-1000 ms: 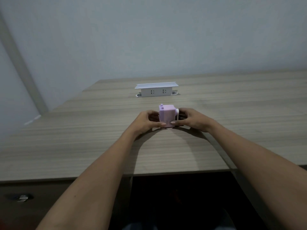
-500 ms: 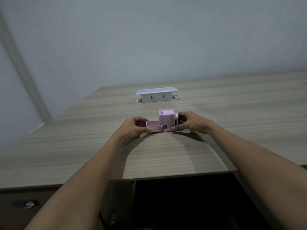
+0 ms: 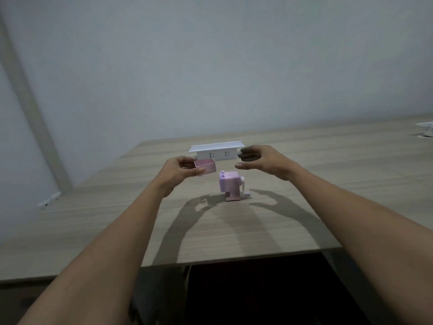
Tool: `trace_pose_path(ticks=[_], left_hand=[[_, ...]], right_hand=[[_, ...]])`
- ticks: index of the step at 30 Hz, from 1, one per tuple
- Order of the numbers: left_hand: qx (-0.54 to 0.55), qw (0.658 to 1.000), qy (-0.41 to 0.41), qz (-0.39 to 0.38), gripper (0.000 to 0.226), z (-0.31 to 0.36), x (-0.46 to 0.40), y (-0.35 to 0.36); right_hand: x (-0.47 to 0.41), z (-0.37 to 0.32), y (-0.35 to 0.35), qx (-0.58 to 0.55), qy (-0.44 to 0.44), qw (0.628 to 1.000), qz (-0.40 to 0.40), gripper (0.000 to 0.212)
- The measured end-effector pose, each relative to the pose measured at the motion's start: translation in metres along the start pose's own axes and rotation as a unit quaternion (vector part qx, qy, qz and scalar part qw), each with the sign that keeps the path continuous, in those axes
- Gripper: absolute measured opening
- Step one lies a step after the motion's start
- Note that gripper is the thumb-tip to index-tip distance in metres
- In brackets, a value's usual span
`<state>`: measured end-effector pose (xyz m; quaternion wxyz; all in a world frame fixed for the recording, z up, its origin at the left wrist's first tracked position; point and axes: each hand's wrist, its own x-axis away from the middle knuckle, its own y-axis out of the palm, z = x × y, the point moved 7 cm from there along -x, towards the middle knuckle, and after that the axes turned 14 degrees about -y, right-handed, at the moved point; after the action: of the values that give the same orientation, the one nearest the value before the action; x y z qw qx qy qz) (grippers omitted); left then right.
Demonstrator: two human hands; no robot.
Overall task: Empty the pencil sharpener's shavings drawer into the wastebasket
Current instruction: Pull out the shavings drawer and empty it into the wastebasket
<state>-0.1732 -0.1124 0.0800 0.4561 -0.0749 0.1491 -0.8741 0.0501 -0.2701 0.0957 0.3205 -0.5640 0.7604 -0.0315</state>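
A small lilac pencil sharpener stands upright on the wooden table, its crank on the right side and its drawer slot empty. My left hand holds the pink shavings drawer in the air, above and to the left of the sharpener. My right hand hovers above and to the right of the sharpener, fingers apart, holding nothing. No wastebasket is in view.
A white pop-up socket box rises from the table behind the sharpener. Another white object sits at the far right edge. The table's near edge has dark space beneath it. A wall stands behind.
The drawer has come fully out of the sharpener and my left hand has lifted it up. My right hand has let go of the sharpener and risen.
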Motion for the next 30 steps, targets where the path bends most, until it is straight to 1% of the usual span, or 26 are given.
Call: trace_pose_path(ticks=[3, 6, 9, 16, 20, 22, 26, 30], left_hand=[[0.01, 1.0, 0.019, -0.016, 0.057, 0.028, 0.004, 0.01], [0.006, 0.998, 0.039, -0.04, 0.057, 0.054, 0.01, 0.029], [0.001, 0.997, 0.058, -0.059, 0.055, 0.077, 0.015, 0.05], [0.009, 0.989, 0.089, -0.116, 0.055, 0.113, 0.024, 0.112], [0.022, 0.981, 0.115, -0.156, 0.054, 0.137, 0.03, 0.165], [0.036, 0.974, 0.129, -0.18, 0.056, 0.148, 0.035, 0.192], [0.056, 0.959, 0.143, -0.239, 0.057, 0.166, 0.049, 0.255], [0.069, 0.939, 0.151, -0.301, 0.059, 0.176, 0.076, 0.322]], right_hand=[[-0.005, -0.021, -0.01, -0.002, -0.018, 1.0, 0.012, 0.075], [-0.004, -0.037, -0.017, 0.017, -0.025, 1.0, 0.001, 0.075], [0.0, -0.046, -0.031, 0.025, -0.029, 0.999, 0.012, 0.073], [0.038, -0.059, -0.085, 0.048, -0.029, 0.997, 0.054, 0.055], [0.073, -0.072, -0.132, 0.072, -0.024, 0.995, 0.071, 0.045], [0.093, -0.076, -0.154, 0.083, -0.017, 0.993, 0.079, 0.046], [0.145, -0.077, -0.202, 0.106, 0.009, 0.987, 0.123, 0.051], [0.207, -0.083, -0.239, 0.13, 0.04, 0.978, 0.158, 0.049]])
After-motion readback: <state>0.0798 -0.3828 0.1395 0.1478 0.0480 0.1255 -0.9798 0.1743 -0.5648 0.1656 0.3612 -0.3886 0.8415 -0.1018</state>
